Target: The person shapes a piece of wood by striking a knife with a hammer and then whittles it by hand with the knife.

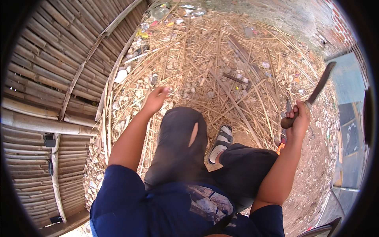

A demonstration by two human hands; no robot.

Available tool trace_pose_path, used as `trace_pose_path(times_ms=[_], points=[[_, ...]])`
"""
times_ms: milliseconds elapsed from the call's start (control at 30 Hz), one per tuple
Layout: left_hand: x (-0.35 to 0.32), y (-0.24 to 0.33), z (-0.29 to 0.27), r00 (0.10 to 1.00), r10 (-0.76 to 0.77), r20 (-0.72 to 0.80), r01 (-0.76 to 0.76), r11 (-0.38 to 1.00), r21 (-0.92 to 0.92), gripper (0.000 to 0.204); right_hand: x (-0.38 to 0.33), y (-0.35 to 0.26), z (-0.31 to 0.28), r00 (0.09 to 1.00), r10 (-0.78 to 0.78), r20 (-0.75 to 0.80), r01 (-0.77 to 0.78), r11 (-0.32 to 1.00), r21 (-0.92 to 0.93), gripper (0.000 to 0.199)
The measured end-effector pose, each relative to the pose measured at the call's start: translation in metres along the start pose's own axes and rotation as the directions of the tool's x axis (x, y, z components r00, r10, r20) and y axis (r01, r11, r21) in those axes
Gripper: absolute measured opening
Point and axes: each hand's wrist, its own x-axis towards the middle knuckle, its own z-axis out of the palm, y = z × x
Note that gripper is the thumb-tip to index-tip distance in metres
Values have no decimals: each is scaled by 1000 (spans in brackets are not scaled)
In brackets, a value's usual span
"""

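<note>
My right hand (299,118) is closed around the brown wooden handle of a machete (321,83). Its long dark blade angles up and to the right, with the broad, slightly curved tip raised toward a bluish panel. The butt of the handle sticks out below my fingers. On the left, my left hand (155,100) hovers above the straw-strewn ground just beyond my bent knee. Its fingers are loosely bent and a little apart, and nothing shows between them. Dry stalks (221,59) lie scattered over the ground in front of both hands.
A bamboo wall (51,71) rises along the left. A plastered brick wall (284,15) closes the far side, and a bluish panel (349,79) leans at right. Wooden strips (241,51) and litter lie among the stalks. An orange-and-dark object (280,147) sits beside my right forearm.
</note>
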Motion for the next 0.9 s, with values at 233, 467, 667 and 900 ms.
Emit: trace_pose_path(times_ms=[233, 467, 667, 900], points=[[-136, -286, -116, 771, -316, -553, 566, 738, 367, 55, -2, -7, 7, 998, -19, -56, 18, 1000, -24, 13], [-258, -338, -155, 354, -530, -771, 901, 415, 129, 73, -7, -33, 4, 998, -64, -17, 63, 998, -20, 10], [-281, -355, -175, 418, -631, -654, 907, 336, 255, 70, 2, -1, 42, 997, 24, -75, -25, 1000, -14, 17], [-280, -347, -180, 471, -545, -694, 873, 180, 453, 52, -2, 14, 97, 996, 58, 72, -58, 998, -8, 23]])
